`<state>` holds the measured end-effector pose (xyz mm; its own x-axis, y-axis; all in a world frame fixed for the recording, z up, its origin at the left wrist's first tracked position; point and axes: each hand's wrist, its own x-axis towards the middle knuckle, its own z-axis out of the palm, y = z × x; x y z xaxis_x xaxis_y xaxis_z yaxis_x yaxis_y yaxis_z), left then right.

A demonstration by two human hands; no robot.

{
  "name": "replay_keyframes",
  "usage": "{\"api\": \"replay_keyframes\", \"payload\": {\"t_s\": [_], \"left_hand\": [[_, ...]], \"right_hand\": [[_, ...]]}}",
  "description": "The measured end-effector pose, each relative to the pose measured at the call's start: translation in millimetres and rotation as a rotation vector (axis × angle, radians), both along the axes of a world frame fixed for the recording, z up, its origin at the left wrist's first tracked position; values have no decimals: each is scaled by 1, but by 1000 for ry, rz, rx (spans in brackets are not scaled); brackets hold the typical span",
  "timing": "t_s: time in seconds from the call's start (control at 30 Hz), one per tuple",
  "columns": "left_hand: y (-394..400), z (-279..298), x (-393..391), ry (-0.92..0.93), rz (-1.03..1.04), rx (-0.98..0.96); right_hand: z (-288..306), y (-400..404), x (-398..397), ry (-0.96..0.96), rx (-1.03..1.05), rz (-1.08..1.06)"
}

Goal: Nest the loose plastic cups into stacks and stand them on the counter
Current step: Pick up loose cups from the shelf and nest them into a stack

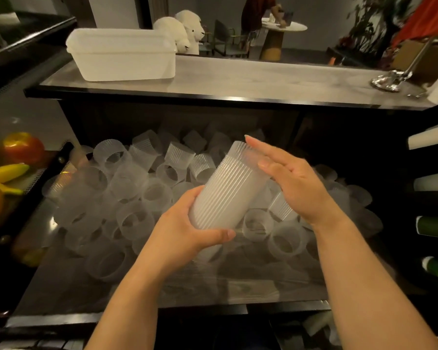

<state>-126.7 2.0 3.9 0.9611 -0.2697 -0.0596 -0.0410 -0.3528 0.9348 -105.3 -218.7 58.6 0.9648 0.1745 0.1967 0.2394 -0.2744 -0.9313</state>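
Two bare hands work a stack of ribbed cups above a heap of loose ones.

The left hand has its fingers and thumb curled round the lower end of the nested cup stack, which tilts toward one o'clock. The right hand lies flat against the stack's upper end, fingers straight and touching the top rim, holding nothing. Beneath both hands the loose cups are piled on their sides across the lower shelf, from nine o'clock round to three. At twelve o'clock the desk above carries a white plastic tub at eleven o'clock, and a shiny metal stand at two. Fruit sits at nine o'clock.
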Motion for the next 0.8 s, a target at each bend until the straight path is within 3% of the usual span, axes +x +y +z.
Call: {"api": "replay_keyframes", "payload": {"t_s": [0.33,0.43,0.5,0.57,0.67,0.8], "left_hand": [[-16,-3,6,-11,18,22],[-19,-5,11,-2,33,9],[-18,-8,13,2,46,10],[-17,-11,15,14,56,10],[-20,-14,16,35,53,14],[-25,-17,18,47,31,19]], "right_hand": [[-9,-8,-5,92,-68,91],[-17,-29,11,54,-124,-195],[-27,-57,25,39,-315,-603],[-40,-82,31,117,-531,-847],[-56,-95,38,279,-748,-842],[-71,-99,53,384,-807,-781]]}}
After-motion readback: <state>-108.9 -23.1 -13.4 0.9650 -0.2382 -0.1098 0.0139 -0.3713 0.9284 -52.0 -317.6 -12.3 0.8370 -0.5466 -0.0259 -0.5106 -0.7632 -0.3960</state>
